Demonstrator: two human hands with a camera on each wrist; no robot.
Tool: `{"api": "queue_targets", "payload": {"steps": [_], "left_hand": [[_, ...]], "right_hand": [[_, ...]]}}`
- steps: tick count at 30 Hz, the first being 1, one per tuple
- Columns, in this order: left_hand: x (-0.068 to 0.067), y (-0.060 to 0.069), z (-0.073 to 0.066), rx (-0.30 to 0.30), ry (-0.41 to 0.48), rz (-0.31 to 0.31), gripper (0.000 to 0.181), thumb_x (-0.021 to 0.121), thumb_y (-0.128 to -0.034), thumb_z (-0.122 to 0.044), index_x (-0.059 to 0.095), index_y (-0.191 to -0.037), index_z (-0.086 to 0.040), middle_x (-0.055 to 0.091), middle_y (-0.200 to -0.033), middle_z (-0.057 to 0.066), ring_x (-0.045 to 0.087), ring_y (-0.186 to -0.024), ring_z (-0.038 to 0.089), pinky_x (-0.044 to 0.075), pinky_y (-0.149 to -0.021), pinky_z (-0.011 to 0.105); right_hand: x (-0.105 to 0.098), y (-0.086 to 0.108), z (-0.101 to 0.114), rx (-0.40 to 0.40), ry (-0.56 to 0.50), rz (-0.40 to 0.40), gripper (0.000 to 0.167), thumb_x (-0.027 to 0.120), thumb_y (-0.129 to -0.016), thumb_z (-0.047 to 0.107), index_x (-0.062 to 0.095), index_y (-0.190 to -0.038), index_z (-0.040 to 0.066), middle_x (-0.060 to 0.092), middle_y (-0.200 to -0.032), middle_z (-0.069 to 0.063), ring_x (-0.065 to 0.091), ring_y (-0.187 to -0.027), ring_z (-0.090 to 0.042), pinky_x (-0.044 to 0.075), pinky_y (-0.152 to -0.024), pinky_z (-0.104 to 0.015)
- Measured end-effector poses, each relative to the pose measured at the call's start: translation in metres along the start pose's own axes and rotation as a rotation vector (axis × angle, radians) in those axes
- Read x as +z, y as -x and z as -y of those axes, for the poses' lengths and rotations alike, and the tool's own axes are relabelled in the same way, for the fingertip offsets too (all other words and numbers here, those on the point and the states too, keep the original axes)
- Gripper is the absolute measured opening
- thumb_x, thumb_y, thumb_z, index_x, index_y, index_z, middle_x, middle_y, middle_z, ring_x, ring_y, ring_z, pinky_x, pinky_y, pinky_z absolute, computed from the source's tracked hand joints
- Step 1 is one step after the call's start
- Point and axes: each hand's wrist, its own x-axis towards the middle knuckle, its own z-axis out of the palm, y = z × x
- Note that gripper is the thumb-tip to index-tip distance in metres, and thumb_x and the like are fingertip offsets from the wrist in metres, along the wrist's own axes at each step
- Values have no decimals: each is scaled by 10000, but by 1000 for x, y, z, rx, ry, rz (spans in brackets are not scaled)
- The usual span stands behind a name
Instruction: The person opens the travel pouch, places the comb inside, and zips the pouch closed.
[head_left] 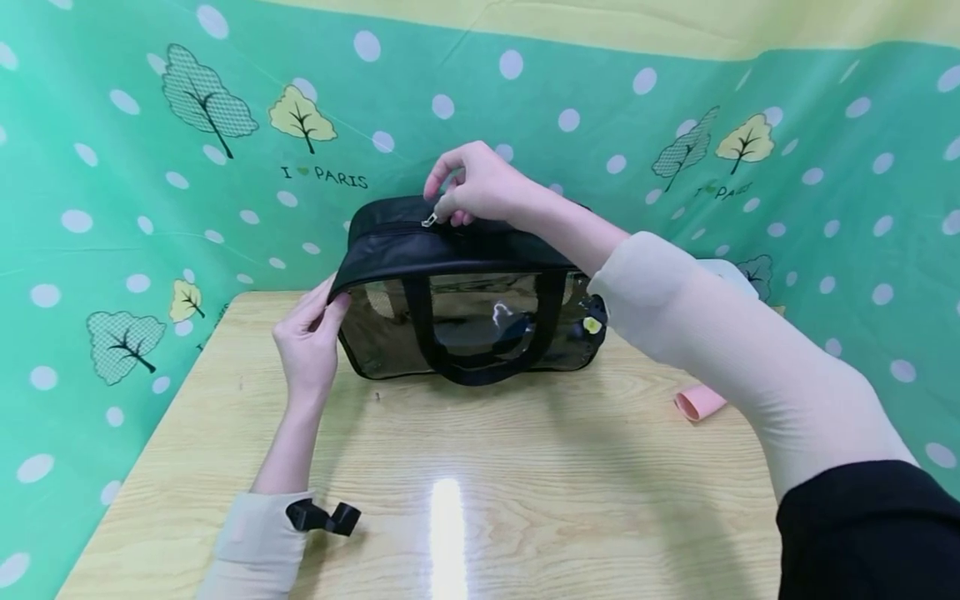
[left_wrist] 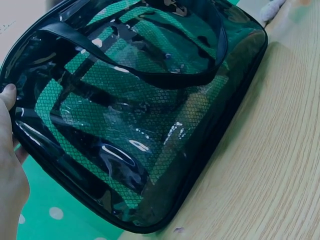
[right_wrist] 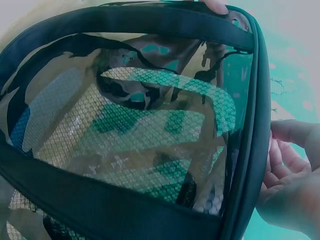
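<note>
A clear-sided bag with black trim (head_left: 375, 254) stands upright on the table, its handle (head_left: 480, 375) hanging down the front. My left hand (head_left: 311, 333) pinches the bag's upper left corner edge, thumb in front and fingers behind. Above the bag, my right hand (head_left: 480, 185) holds the silver zipper pull (head_left: 429, 221) between thumb and fingers, left of the middle of the top. Through the clear panel (left_wrist: 150, 115) in the left wrist view, mesh shows inside. The right wrist view has my right hand (right_wrist: 295, 170) beside the black top edge, the pull hidden there.
The bag stands on a wooden table (head_left: 525, 467) near a green dotted curtain (head_left: 420, 108). A rolled pink sheet (head_left: 701, 402) lies at the right, partly behind my right sleeve. A white object (head_left: 727, 271) shows behind that arm. A small yellow flower decoration (head_left: 592, 325) is at the bag's right end.
</note>
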Motion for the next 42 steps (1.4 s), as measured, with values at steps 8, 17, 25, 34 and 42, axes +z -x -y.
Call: {"api": "queue_targets", "payload": {"steps": [8,17,25,34,42], "left_hand": [[0,1,1,-15,-19,3,268,733,-942,-48,768,-1204,-90,757,-1244,31,702,-1185,75,557,-941,149],[-3,2,2,-10,-46,-2,266,717,-953,-44,763,-1211,-82,757,-1245,34,700,-1184,63,554,-938,139],[-1,1,-1,-12,-74,5,264,711,-959,-49,764,-1214,-88,753,-1251,52,695,-1183,52,550,-933,132],[-1,0,-3,-22,-88,13,261,714,-961,-68,764,-1215,-106,753,-1253,42,688,-1165,35,547,-917,125],[-2,0,-1,-39,-92,17,261,714,-963,-74,764,-1216,-116,753,-1252,44,682,-1166,35,544,-917,129]], "right_hand": [[-10,5,-4,37,13,8,210,694,-927,-1,658,-1134,11,714,-811,-74,650,-685,-179,564,-647,-273],[-17,8,-11,52,1,6,227,707,-918,-9,651,-1136,21,720,-776,-38,645,-670,-162,556,-635,-256],[-30,15,-17,85,24,-7,220,703,-940,33,645,-1152,44,747,-815,-26,661,-704,-167,552,-646,-257],[-38,20,-20,97,34,-9,220,693,-948,48,650,-1163,54,745,-800,-4,646,-687,-150,553,-665,-258],[-45,25,-24,117,35,-31,228,701,-949,51,659,-1174,49,736,-767,11,654,-688,-149,559,-668,-255]]}}
